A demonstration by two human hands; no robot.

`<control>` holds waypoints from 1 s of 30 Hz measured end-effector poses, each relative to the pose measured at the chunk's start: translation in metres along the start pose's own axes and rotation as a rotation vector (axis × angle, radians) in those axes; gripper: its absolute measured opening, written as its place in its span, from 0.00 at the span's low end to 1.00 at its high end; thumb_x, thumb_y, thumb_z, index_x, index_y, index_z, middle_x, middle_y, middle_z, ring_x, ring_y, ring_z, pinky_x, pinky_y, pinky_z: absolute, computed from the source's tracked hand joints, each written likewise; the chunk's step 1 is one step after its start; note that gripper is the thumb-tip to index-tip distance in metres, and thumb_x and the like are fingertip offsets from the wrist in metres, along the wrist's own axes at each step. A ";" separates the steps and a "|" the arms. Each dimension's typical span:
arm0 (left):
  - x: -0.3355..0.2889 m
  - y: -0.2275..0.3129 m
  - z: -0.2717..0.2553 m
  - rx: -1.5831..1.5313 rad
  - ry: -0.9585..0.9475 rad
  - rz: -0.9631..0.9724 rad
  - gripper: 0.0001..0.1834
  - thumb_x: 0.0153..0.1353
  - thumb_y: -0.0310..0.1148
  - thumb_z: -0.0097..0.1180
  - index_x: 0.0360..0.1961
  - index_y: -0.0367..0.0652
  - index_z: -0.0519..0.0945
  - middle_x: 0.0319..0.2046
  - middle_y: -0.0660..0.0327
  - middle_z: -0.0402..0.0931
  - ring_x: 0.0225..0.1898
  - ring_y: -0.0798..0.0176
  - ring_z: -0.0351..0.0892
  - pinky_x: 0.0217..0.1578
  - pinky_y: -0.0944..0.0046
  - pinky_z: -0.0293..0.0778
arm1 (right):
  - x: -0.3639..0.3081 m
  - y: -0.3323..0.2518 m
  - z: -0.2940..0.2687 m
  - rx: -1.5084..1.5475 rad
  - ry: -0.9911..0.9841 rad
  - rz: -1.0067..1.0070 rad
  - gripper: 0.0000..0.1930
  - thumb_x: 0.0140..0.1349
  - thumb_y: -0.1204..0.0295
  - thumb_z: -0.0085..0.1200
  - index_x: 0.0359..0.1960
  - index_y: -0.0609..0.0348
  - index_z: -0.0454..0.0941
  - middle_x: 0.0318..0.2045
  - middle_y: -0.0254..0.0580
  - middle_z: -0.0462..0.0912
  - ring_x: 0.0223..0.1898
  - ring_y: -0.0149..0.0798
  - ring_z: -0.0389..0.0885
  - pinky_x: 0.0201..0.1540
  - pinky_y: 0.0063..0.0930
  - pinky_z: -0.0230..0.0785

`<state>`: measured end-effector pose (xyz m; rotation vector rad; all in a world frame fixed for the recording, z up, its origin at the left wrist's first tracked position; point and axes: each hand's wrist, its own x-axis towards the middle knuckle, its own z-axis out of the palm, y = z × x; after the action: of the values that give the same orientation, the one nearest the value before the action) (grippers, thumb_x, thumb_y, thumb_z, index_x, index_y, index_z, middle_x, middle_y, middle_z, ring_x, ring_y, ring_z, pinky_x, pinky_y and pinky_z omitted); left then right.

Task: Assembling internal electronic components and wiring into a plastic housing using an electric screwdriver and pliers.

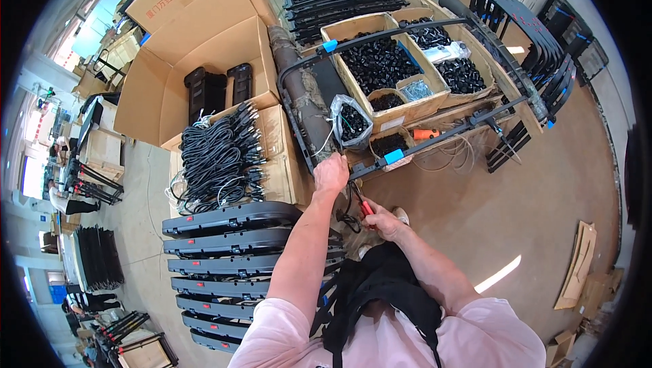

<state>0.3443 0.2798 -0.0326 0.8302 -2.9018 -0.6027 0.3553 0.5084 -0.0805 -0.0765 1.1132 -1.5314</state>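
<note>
My right hand [384, 221] is closed round red-handled pliers [365, 206], low by my chest; further out my left hand [331, 172] is clenched on the black metal frame [380, 161] at its near rail, beside a blue clip [393, 157]

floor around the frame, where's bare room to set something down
Bare brown floor lies right of the right hand, between the black frame and the flat cardboard scraps. Crowded on the left: stacked black panels, the cable bundles, and the parts boxes.
</note>
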 end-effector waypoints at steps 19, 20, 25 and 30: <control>0.035 -0.003 -0.018 0.035 -0.010 -0.122 0.19 0.75 0.45 0.52 0.34 0.40 0.80 0.32 0.43 0.85 0.36 0.35 0.85 0.41 0.38 0.79 | 0.049 -0.089 -0.041 -1.041 0.239 0.395 0.27 0.60 0.58 0.59 0.55 0.66 0.75 0.45 0.65 0.87 0.48 0.62 0.87 0.53 0.52 0.76; 0.038 0.002 -0.017 0.046 -0.014 -0.145 0.18 0.73 0.45 0.53 0.34 0.42 0.82 0.34 0.45 0.86 0.37 0.37 0.86 0.41 0.39 0.79 | 0.068 -0.073 -0.054 -1.065 0.342 0.230 0.27 0.59 0.60 0.62 0.55 0.66 0.75 0.41 0.60 0.87 0.40 0.56 0.88 0.49 0.48 0.78; 0.033 0.008 -0.017 -0.057 0.117 -0.191 0.17 0.70 0.44 0.58 0.48 0.42 0.84 0.42 0.47 0.87 0.42 0.41 0.88 0.45 0.44 0.82 | 0.159 -0.019 -0.104 -0.483 0.333 0.457 0.14 0.60 0.71 0.71 0.43 0.58 0.80 0.30 0.38 0.83 0.24 0.34 0.82 0.23 0.34 0.72; 0.030 0.022 -0.032 -0.097 0.138 -0.333 0.26 0.70 0.48 0.59 0.63 0.47 0.77 0.43 0.50 0.87 0.43 0.44 0.88 0.45 0.47 0.82 | 0.174 -0.011 -0.109 -0.330 0.272 0.469 0.06 0.67 0.72 0.67 0.37 0.55 0.80 0.25 0.35 0.79 0.23 0.32 0.79 0.19 0.28 0.66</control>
<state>0.3135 0.2699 0.0041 1.2978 -2.6062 -0.6726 0.2267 0.4327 -0.2215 0.1639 1.4733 -0.9492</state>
